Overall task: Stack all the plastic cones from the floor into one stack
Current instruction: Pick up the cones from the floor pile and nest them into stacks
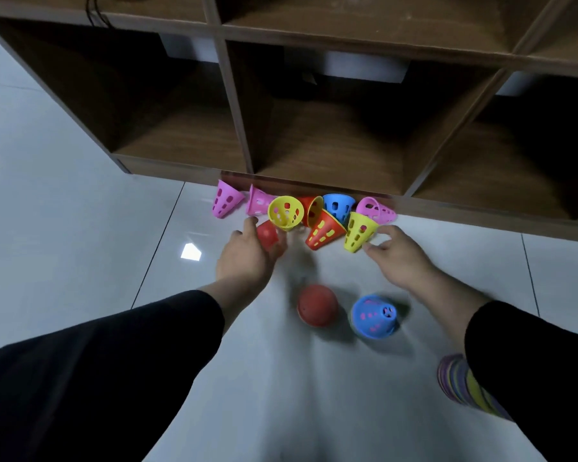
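Pale glossy floor tiles (64, 228) run up to a brown wooden cubby shelf (314, 145), and perforated plastic cones lie jumbled along its base: pink (226, 199), yellow (285, 212), orange (324, 230), blue (338, 205). Nearer sit a red rubber ball (317, 305), a lone blue perforated cone (374, 315) and, at right, a stack of coloured flat rings (461, 383). Left hand (246, 256) curls around a small red cone (267, 235). Right hand (397, 256), fingers spread and holding nothing, touches a tilted yellow perforated cone (359, 231).

Cones (324, 228) lie along the shelf (314, 181) foot; ball (317, 305) seemingly nearer.
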`<control>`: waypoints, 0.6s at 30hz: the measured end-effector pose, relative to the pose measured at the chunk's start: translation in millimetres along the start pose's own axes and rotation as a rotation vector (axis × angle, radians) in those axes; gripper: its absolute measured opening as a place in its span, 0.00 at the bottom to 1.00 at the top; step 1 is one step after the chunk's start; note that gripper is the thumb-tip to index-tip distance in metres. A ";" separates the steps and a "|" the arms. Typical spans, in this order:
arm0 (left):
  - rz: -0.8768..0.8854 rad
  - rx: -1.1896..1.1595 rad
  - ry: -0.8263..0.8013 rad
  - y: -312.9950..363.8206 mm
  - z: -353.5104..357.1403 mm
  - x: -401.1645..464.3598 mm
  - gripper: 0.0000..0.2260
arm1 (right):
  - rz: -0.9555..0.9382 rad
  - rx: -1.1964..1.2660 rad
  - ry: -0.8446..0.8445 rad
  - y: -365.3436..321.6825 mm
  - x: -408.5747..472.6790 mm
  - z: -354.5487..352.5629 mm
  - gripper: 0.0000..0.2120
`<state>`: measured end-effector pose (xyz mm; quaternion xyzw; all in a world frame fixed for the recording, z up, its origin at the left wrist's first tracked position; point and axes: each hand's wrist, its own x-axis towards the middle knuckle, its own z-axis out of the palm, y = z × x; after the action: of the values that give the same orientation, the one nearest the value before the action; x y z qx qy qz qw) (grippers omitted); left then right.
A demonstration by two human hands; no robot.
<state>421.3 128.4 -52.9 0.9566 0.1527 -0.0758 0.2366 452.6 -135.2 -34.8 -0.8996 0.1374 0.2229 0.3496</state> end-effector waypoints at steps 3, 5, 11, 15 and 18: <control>-0.149 -0.068 -0.071 0.3 12.7 20.1 0.28 | 0.014 -0.063 0.022 -12.3 25.9 5.4 0.32; -0.187 -0.065 -0.093 -2.9 20.9 30.2 0.20 | 0.055 -0.132 0.014 -16.1 39.4 9.9 0.31; -0.243 -0.041 -0.154 -19.0 39.1 41.2 0.18 | 0.088 -0.244 0.019 -8.8 51.7 23.6 0.27; -0.206 -0.122 -0.065 -27.0 31.3 29.6 0.20 | 0.085 -0.248 0.047 -0.7 45.7 25.5 0.25; -0.220 -0.250 -0.002 -29.1 17.4 17.7 0.23 | 0.042 -0.168 0.117 3.1 34.7 23.1 0.26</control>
<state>427.2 149.1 -84.5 0.8971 0.2643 -0.0827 0.3444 474.3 -124.6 -68.9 -0.9341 0.1573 0.1881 0.2596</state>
